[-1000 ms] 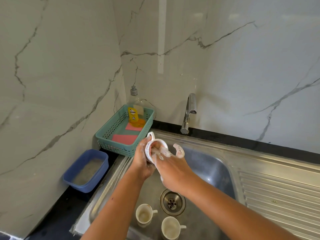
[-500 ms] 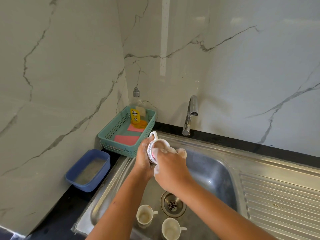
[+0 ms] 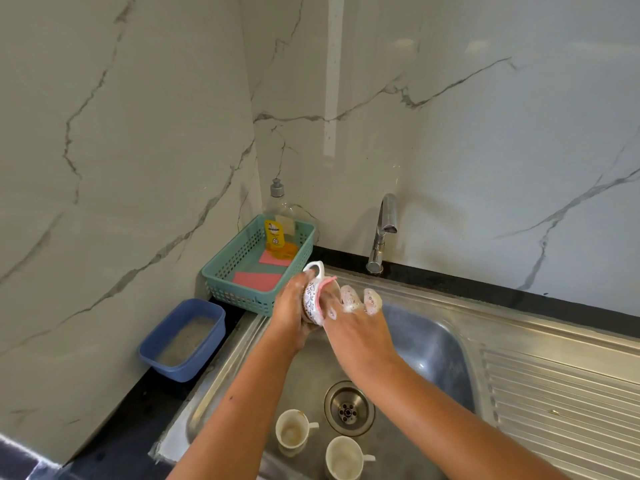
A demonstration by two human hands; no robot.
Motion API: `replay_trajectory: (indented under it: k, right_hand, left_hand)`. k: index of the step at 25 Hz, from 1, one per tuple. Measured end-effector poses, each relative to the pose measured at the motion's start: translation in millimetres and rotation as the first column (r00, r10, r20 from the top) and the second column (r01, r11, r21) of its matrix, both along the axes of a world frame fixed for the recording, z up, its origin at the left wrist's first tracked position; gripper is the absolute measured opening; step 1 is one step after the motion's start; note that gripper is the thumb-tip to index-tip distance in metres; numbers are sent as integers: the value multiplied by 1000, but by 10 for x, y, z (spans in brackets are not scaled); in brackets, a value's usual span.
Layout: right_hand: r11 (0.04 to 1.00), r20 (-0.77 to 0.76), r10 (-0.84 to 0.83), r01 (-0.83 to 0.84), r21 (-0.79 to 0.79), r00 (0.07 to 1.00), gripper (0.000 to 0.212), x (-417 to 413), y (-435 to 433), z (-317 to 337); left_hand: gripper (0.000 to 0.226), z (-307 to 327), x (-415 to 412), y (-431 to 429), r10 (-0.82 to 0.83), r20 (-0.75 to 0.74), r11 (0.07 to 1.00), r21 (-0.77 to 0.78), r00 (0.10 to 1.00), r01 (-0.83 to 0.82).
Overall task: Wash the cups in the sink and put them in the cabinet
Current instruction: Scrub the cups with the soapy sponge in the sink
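A: What sits left of the sink [image 3: 426, 299]?
B: Farthest left, a blue tub [image 3: 180, 336] on the dark counter; nearer the sink's corner, a teal basket [image 3: 242, 271] with a soap bottle [image 3: 278, 226] and pink cloths.
A: And over the sink?
B: The left hand [image 3: 289, 313] is clamped on a patterned cup [image 3: 313, 299], handle up. The right hand [image 3: 356, 327] presses a pink sponge [image 3: 325, 289] against it; its soapy fingers [image 3: 370, 301] are spread.
A: Inside the sink?
B: Two dirty cups [image 3: 292, 433] stand by the drain [image 3: 349, 408], upright. The tap [image 3: 382, 233] rises behind.
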State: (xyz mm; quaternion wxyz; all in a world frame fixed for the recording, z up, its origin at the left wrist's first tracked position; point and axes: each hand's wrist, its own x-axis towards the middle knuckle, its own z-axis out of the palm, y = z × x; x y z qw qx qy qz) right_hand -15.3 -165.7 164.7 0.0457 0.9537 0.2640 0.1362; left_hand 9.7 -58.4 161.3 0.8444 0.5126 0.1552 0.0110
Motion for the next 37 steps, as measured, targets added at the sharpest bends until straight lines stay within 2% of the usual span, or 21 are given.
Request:
replay_trajectory:
  k: [2,5,8,9,11,13,15,18,20,21,23,24,25,26,27,29,31,32,33,35,37]
  right_hand:
    - [998,22,-55,54,45,998,49,-35,33,82]
    - [952,-168,19,33,304,986,44,25,6,216]
    - [866,-282,125,34,499,951,53,11,-40,204]
    - [887,-247,165,-34,461,955,58,0,-90,192]
    - [959,-50,217,-203,199,975,58,29,-201,104]
    - [981,83,177,-183,67,981,47,45,-260,59]
    - [988,111,69,-83,131,991,41,-16,-177,69]
    - [968,15,-56,50,245,998,42,-76,-29,172]
    - [943,-122,-74,110,313,990,42,-56,5,251]
    - [900,-245,-64,162,406,967,40,-41,28,247]
    - [712,-540,60,344,613,839,41,-85,140,227]
    - [601,-583,158,391,697,797,46,-107,196,170]
    - [546,-565,211,383,745,798,52,-130,235,112]
    - [572,-516,226,317,757,826,58,-159,247,70]
    - [680,-432,195,196,706,880,64,-163,230,40]
    - [898,-83,183,-132,419,980,65,-90,119,-36]
    - [974,191,176,-200,109,966,47,-30,68,-108]
    - [983,235,136,-159,86,963,36,-34,77,-136]
    - [985,244,100,-131,112,965,28,-55,108,-111]
    - [975,111,-23,-3,221,994,30,-128,233,-15]
    - [944,-119,-88,121,308,989,35,-100,286,135]
  left_hand:
    - [19,27,-14,-26,-23,21,1000,20,1000,22]
    - [43,85,-89,-105,-60,42,998,-28,997,61]
    - [41,188,-77,-100,-32,26,988,-152,999,35]
    - [38,203,-56,-84,-27,19,988,-150,999,30]
    - [31,191,-32,-61,-51,-6,995,-91,999,50]
    - [26,160,-38,-47,-71,-18,997,5,997,71]
    - [21,157,-57,-67,-79,22,994,75,997,78]
    - [17,154,-106,-122,-51,93,995,95,994,43]
    - [19,121,-150,-104,-5,125,999,51,992,-1]
    - [24,70,-144,-80,17,134,1000,23,991,-20]
    - [35,37,-151,-23,58,123,998,-31,991,-54]
    - [37,29,-151,2,70,106,996,-54,992,-65]
    - [38,25,-143,27,77,100,996,-62,992,-71]
    - [39,43,-151,62,79,87,996,-55,993,-75]
    - [37,92,-171,94,74,80,997,-37,994,-71]
    - [27,145,-172,185,34,53,999,33,998,-35]
    - [15,159,-138,251,15,55,988,155,998,-23]
    - [15,187,-132,254,6,74,979,205,997,-21]
    - [20,187,-119,241,-3,92,970,243,996,-20]
    - [23,185,-133,175,1,106,970,240,994,-26]
    - [18,154,-134,132,62,102,993,90,993,-71]
